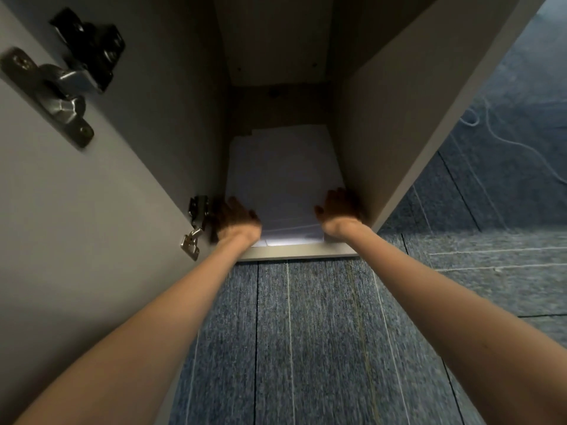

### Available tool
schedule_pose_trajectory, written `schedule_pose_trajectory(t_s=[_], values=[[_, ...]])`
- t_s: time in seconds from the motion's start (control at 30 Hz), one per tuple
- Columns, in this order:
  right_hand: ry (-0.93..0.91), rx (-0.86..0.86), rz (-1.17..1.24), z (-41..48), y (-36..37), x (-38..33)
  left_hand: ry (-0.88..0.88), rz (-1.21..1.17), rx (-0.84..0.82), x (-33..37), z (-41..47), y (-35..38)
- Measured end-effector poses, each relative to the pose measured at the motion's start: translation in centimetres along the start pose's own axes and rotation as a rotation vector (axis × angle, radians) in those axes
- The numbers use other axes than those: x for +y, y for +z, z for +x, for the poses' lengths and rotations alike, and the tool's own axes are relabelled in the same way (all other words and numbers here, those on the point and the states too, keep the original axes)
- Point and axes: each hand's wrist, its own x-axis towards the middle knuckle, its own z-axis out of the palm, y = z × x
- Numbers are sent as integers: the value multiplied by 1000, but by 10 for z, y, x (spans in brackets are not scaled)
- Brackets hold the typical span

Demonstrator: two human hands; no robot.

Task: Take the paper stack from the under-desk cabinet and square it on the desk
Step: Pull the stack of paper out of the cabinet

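A white paper stack (283, 176) lies flat on the floor of the open under-desk cabinet (383, 118), its sheets slightly uneven at the far end. My left hand (234, 216) is at the stack's near left corner, fingers spread, resting on or beside its edge. At the near right corner sits my right hand (339, 208), fingers apart in the same way. Both hands are blurred and in shadow, so I cannot tell whether they grip the stack. The stack rests on the cabinet floor.
The cabinet door (76, 210) stands open on the left, with metal hinges (66, 78) and a lower hinge (196, 225). Blue-grey carpet (306, 332) covers the floor in front. A thin white cord (497, 136) lies on the carpet to the right.
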Motion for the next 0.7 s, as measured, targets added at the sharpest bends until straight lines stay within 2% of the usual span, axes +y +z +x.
schedule_pose_trajectory(t_s=[0.1,0.23,0.37,0.47,0.57,0.7], values=[[-26,9,12,-4,8,1,-79,-48,13,6,6,4],[-133,37,-17,-19,24,0,-198,-167,109,8,9,3],[-116,112,-68,-13,15,4,-330,-348,145,13,19,-2],[-81,84,-72,-10,13,5,-354,-422,84,19,26,-6],[-77,73,-58,-8,12,4,-310,-667,-33,22,33,-10],[-43,79,-45,-5,8,4,-292,-993,-301,18,26,-25]])
